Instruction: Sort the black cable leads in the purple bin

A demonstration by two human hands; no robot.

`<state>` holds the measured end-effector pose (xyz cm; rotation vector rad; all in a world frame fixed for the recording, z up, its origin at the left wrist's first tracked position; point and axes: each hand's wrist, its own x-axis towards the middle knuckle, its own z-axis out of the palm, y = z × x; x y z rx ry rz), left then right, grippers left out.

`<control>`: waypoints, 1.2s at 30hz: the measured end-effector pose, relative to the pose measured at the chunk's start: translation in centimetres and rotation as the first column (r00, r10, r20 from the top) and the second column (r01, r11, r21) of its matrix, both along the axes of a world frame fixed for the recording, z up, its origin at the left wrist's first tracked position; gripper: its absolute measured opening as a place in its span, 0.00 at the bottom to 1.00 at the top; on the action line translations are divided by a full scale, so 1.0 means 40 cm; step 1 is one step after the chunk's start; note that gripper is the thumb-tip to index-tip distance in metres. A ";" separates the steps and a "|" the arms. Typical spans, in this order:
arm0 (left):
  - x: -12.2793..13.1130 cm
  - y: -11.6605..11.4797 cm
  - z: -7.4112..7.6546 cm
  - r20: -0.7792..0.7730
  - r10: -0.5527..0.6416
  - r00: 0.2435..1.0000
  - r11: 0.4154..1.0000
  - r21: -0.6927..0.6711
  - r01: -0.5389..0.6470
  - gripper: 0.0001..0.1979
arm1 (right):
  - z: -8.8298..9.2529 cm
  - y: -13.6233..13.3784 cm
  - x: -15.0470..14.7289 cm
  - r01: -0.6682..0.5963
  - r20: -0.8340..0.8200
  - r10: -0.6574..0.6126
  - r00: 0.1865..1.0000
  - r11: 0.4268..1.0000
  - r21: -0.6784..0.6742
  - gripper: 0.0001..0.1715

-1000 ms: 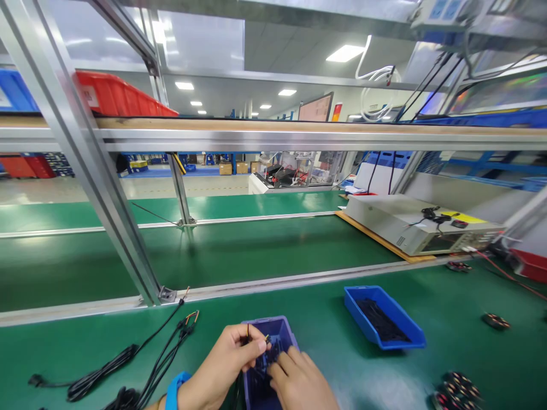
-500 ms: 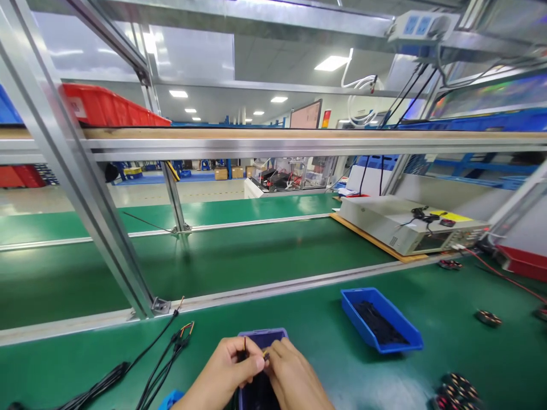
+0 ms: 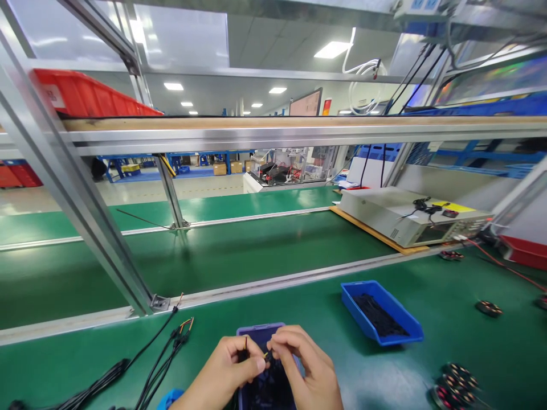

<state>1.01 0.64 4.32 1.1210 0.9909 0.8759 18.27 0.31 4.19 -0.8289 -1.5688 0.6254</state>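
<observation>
My left hand [image 3: 228, 367] pinches a thin cable with red, yellow and black wires [image 3: 245, 344]; a yellow strand pokes out by the thumb tip. Close beside it, my right hand [image 3: 307, 364] has its thumb and index finger pressed together near that strand. Whatever those fingertips hold is too small to make out. Under both hands stands a purple-blue bin [image 3: 260, 327] with dark pieces inside, partly covered by the hands. Black cables [image 3: 158, 370] with bare orange and red wire ends lie to the left.
A blue tray [image 3: 412, 340] with black pieces stands to the right. Several round motor-like parts [image 3: 459, 384] lie at the right. Behind are a grey instrument [image 3: 393, 213] on a wooden board and a metal post [image 3: 98, 228]. A shelf [image 3: 256, 134] crosses above the bench.
My right hand has lifted slightly and turned, its fingertips now a little apart from my left thumb. My left hand stays in place, holding the cable. The camera view has shifted slightly.
</observation>
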 end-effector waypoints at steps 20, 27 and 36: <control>0.002 -0.005 0.007 0.013 0.012 1.000 1.000 0.007 -0.012 0.24 | -0.012 -0.007 -0.020 0.036 -0.081 -0.037 0.996 0.999 -0.012 0.10; 0.003 -0.005 0.011 0.031 0.023 0.999 1.000 0.012 -0.024 0.23 | -0.017 -0.001 0.000 -0.020 0.041 0.019 0.999 0.999 0.028 0.08; 0.006 -0.006 0.010 0.044 0.048 0.998 0.998 0.048 -0.050 0.23 | 0.000 0.001 0.007 -0.051 0.108 0.047 0.993 0.998 0.043 0.12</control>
